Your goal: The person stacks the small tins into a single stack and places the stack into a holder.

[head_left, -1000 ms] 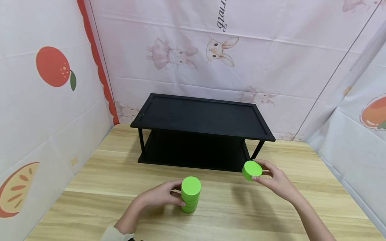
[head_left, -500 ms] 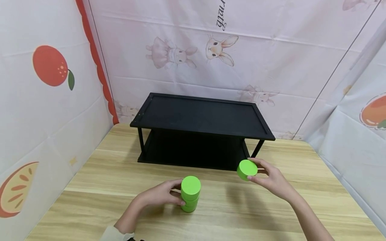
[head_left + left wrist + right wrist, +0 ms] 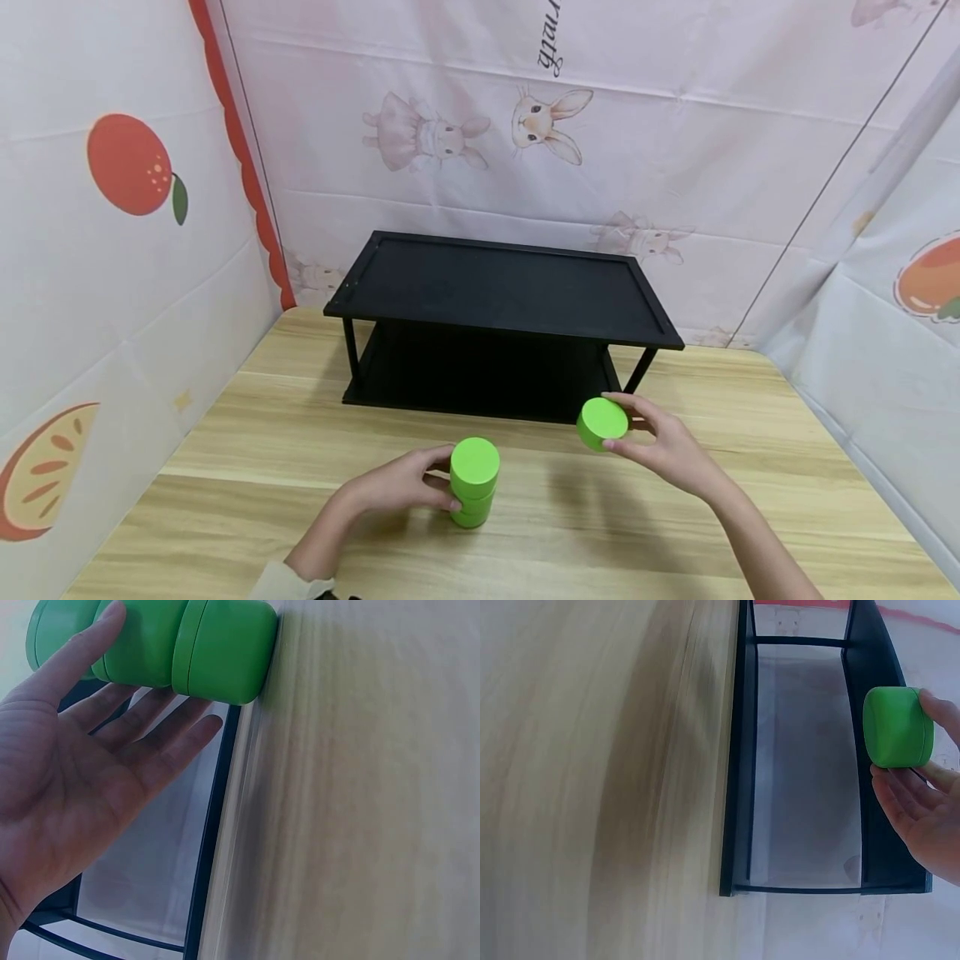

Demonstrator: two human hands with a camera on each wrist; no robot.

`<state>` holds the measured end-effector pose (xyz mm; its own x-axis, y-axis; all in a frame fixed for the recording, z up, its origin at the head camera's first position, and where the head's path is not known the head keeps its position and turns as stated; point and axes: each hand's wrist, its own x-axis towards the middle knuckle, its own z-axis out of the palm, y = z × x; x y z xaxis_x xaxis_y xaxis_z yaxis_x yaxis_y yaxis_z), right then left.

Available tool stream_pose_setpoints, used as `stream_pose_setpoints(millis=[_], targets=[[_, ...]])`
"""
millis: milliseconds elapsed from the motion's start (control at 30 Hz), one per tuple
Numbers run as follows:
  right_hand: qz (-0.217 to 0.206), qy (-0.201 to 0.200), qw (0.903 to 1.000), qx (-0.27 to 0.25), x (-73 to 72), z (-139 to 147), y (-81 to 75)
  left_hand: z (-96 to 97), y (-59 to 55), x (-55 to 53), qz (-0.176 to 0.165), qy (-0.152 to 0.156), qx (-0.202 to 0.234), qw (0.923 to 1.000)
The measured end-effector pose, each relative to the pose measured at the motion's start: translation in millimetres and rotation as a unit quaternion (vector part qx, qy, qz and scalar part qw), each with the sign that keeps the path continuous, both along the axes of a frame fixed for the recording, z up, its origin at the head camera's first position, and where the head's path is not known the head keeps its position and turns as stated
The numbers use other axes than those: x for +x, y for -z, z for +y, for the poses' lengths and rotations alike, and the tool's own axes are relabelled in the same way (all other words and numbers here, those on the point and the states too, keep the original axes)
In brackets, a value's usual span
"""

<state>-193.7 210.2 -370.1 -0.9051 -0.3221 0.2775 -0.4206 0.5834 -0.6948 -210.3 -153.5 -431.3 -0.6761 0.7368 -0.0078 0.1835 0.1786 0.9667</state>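
Observation:
On the wooden table stands an upright stack of green round lidded containers [image 3: 474, 483], three high in the left wrist view. My left hand [image 3: 408, 482] grips it from the left, the thumb [image 3: 82, 649] lying across the near side and the fingers behind. To the right, my right hand [image 3: 660, 442] pinches a single green round container [image 3: 602, 423] between thumb and fingers. This container is off the table and tilted slightly, with its flat top facing the head view. In the right wrist view the same green container [image 3: 894, 727] shows rounded edges and a seam.
Behind the hands stands a black two-tier shelf [image 3: 502, 287] on thin posts, its lower board [image 3: 480, 383] in shadow. A printed rabbit curtain [image 3: 480, 125] hangs behind, and fruit-print sheets [image 3: 67, 292] close off both sides of the wooden table [image 3: 247, 467].
My right hand has moved a little to the left with its green container, closer to the stack. The left hand and the stack have stayed in place.

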Motion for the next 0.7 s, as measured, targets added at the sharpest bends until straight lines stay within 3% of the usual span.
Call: stream_pose_setpoints(millis=[700], targets=[[0.003, -0.034, 0.9992, -0.02, 1.1, -22.5, -5.4, -0.9, 3.3, -2.8, 0.014, 0.009, -0.001, 0.9999]])
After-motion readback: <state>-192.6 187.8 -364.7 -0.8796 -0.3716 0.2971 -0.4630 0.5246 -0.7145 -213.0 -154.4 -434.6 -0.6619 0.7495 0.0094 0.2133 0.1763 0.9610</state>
